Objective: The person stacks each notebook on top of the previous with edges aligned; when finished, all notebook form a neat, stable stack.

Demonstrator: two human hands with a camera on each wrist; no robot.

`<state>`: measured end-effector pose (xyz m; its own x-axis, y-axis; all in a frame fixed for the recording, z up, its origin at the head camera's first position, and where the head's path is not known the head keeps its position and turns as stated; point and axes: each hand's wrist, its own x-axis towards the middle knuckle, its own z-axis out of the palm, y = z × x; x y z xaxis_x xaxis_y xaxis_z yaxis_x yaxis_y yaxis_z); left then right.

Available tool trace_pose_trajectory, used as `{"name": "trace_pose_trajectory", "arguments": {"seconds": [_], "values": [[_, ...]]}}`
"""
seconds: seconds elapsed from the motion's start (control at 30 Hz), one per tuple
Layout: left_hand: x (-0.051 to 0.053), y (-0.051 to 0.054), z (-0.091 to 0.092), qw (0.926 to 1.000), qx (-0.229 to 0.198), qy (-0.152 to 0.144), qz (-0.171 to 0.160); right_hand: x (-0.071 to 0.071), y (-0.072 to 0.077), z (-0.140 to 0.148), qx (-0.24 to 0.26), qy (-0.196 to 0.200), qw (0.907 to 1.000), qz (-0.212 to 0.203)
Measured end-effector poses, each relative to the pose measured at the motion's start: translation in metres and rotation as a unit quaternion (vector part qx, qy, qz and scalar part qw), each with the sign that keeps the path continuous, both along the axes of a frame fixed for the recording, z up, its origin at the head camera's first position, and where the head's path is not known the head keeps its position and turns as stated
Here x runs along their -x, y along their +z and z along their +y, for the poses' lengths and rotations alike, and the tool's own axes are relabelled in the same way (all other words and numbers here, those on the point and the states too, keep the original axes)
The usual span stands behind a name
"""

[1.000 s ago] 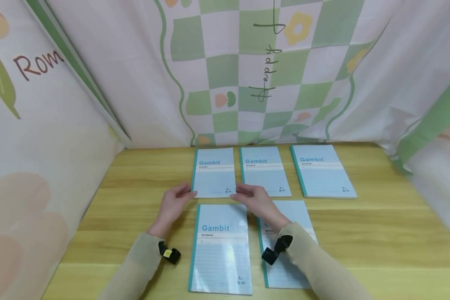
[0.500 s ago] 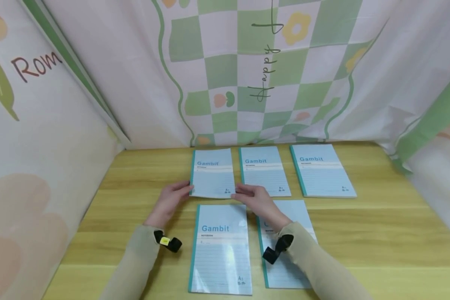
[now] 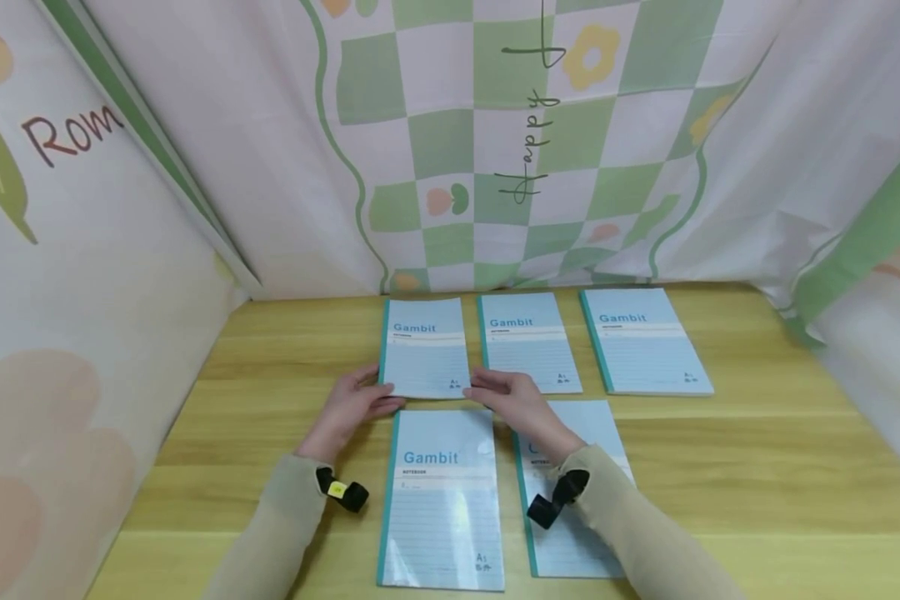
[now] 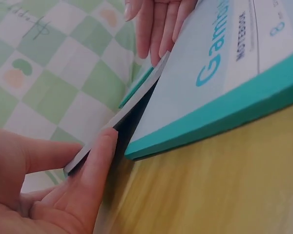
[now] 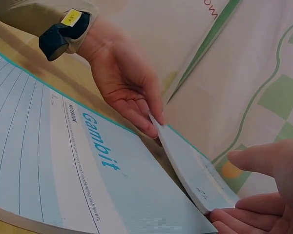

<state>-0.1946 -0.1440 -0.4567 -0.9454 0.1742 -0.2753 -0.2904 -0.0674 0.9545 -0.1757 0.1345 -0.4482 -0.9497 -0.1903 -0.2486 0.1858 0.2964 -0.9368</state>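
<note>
Teal-spined, pale-blue paper notebook (image 3: 425, 350): leftmost in the back row on the yellow-brown wood-grain table (image 3: 270, 350) — slightly nearer the person than a second ago.
Left hand (image 3: 348, 408): pinching its near corner.
Right hand (image 3: 516, 406): fingertips touching the other near corner, thumb apart — now seemingly steadied both sides.

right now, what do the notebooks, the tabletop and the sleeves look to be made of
Notebooks: likely paper with glossy, perhaps coated covers; the near-left one catches bright streaks. Tabletop: wood or wood-look laminate, slightly shiny, showing banded grain. Sleeves: seemingly matte fabric, bending in soft folds; fibre can't be told.
</note>
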Motion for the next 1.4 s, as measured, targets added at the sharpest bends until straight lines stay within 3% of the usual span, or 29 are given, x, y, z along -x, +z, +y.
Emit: {"name": "trace_pose_trajectory", "arguments": {"seconds": [0.27, 0.4, 0.8, 0.97, 1.23, 1.4], "values": [[-0.001, 0.004, 0.002, 0.9987, -0.033, 0.034, -0.017, 0.002, 0.000, 0.001, 0.005, 0.004, 0.9999, -0.009], [-0.002, 0.006, 0.003, 0.9982, -0.050, 0.032, -0.007, 0.004, 0.001, 0.003, 0.005, 0.007, 0.9999, -0.009], [-0.011, 0.016, 0.015, 0.9969, -0.068, 0.001, 0.040, 0.011, 0.000, 0.017, 0.022, 0.004, 0.9993, -0.031], [-0.015, 0.019, 0.020, 0.9971, -0.054, -0.009, 0.053, 0.010, 0.005, 0.025, 0.023, -0.011, 0.9995, -0.019], [-0.017, 0.016, 0.032, 0.9968, -0.044, -0.032, 0.059, 0.006, 0.009, 0.042, 0.018, -0.024, 0.9995, -0.007], [-0.018, 0.011, 0.038, 0.9950, -0.036, -0.066, 0.066, 0.001, 0.005, 0.056, -0.014, -0.023, 0.9996, -0.012]]}}
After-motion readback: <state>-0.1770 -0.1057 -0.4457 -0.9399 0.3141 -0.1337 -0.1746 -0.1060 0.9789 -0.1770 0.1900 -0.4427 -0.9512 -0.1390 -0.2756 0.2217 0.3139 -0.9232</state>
